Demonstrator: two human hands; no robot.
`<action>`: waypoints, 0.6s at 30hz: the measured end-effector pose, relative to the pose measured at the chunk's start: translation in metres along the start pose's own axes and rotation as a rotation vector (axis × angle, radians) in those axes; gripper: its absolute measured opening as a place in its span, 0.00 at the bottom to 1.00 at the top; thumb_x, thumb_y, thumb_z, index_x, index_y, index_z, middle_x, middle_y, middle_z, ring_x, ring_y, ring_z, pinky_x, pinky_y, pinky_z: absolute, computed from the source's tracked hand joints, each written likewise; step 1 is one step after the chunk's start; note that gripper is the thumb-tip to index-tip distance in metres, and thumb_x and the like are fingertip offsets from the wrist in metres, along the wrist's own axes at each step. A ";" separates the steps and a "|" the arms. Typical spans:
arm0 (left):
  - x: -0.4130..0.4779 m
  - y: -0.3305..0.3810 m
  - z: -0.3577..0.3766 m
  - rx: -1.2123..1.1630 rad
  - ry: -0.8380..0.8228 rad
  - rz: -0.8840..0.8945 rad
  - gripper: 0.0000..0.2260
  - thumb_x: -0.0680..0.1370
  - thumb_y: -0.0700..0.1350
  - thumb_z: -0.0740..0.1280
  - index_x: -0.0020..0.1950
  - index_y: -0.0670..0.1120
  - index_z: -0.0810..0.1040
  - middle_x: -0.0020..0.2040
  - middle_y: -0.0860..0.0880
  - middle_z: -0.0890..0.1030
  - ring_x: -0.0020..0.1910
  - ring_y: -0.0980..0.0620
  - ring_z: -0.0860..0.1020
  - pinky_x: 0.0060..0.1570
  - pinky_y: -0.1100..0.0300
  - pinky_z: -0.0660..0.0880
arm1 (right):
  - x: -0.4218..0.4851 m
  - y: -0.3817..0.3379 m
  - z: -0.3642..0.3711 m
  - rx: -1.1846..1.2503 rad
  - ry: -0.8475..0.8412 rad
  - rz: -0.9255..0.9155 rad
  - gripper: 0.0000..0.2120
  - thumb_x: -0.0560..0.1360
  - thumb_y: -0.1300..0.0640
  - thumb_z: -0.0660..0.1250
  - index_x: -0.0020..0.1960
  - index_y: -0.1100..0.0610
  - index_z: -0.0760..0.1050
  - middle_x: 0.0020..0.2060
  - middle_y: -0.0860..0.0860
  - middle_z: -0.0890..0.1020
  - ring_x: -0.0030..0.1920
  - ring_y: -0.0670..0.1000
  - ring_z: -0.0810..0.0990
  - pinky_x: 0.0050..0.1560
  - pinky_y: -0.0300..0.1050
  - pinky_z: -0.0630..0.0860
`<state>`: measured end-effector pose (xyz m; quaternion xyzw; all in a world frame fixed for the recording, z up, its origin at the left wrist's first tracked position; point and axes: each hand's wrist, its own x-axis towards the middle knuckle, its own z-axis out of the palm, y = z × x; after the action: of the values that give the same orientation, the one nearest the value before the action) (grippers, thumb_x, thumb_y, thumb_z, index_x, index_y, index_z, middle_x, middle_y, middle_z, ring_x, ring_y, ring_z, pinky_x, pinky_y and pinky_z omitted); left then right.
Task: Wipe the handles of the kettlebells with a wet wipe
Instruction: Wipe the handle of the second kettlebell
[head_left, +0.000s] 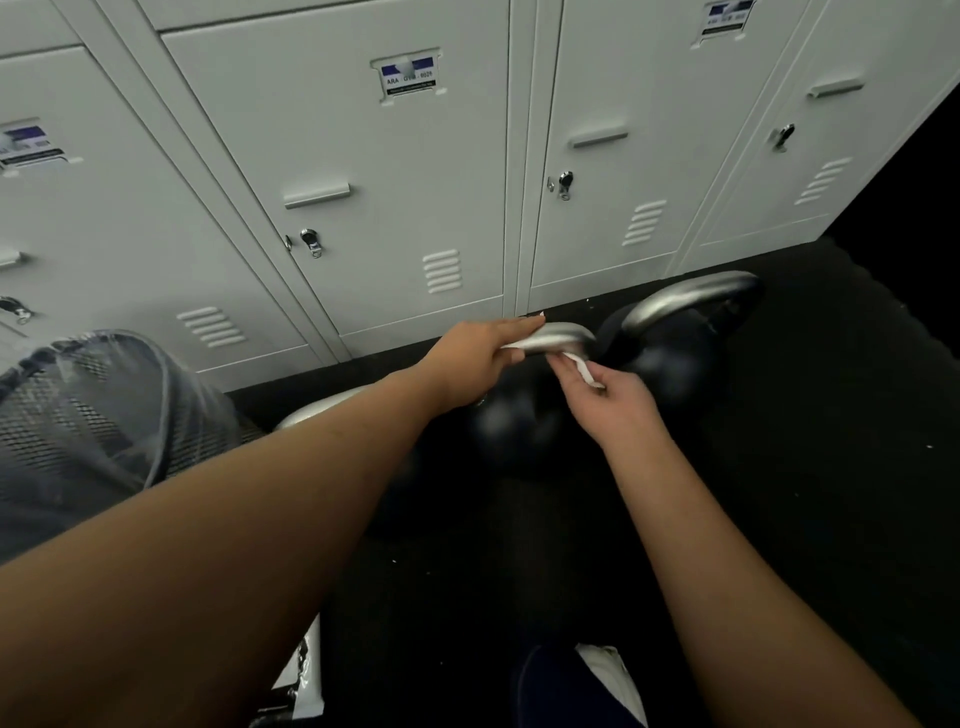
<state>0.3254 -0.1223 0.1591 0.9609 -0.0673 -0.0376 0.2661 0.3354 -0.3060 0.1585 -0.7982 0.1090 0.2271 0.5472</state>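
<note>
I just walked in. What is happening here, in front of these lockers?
A person is cleaning kettlebells on the dark floor by the grey lockers. The left hand holds a wet wipe against the steel handle of the middle kettlebell, and the fingers of the right hand pinch the wipe's other end just below it. The right kettlebell is untouched. A mesh bin stands to the left.

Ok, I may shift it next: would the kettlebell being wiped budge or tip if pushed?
Probably not easily: the kettlebell has a broad dark body sitting on the floor, so it likely feels heavy. Its shiny metal handle, under the wet wipe, may be slippery.
</note>
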 end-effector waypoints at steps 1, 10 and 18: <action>0.001 0.000 -0.001 0.010 -0.010 -0.006 0.23 0.81 0.44 0.62 0.76 0.55 0.64 0.72 0.52 0.71 0.70 0.48 0.69 0.68 0.60 0.63 | 0.002 -0.001 0.000 -0.012 0.016 -0.009 0.17 0.76 0.44 0.69 0.58 0.54 0.82 0.44 0.46 0.82 0.50 0.43 0.79 0.50 0.30 0.67; 0.005 -0.001 -0.002 0.088 -0.017 -0.037 0.23 0.80 0.46 0.63 0.75 0.53 0.65 0.68 0.48 0.75 0.65 0.44 0.73 0.61 0.59 0.66 | -0.001 -0.008 -0.004 -0.116 0.029 0.055 0.21 0.77 0.41 0.66 0.60 0.55 0.82 0.52 0.54 0.84 0.56 0.52 0.80 0.51 0.36 0.66; 0.006 -0.002 -0.004 0.077 -0.052 -0.058 0.20 0.80 0.48 0.63 0.73 0.51 0.68 0.64 0.46 0.78 0.62 0.43 0.75 0.61 0.54 0.71 | -0.006 -0.008 0.002 0.145 -0.037 0.031 0.19 0.81 0.52 0.65 0.65 0.64 0.77 0.56 0.55 0.82 0.63 0.51 0.77 0.50 0.25 0.67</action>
<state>0.3316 -0.1191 0.1612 0.9706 -0.0479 -0.0678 0.2259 0.3328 -0.3017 0.1670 -0.7503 0.1273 0.2420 0.6019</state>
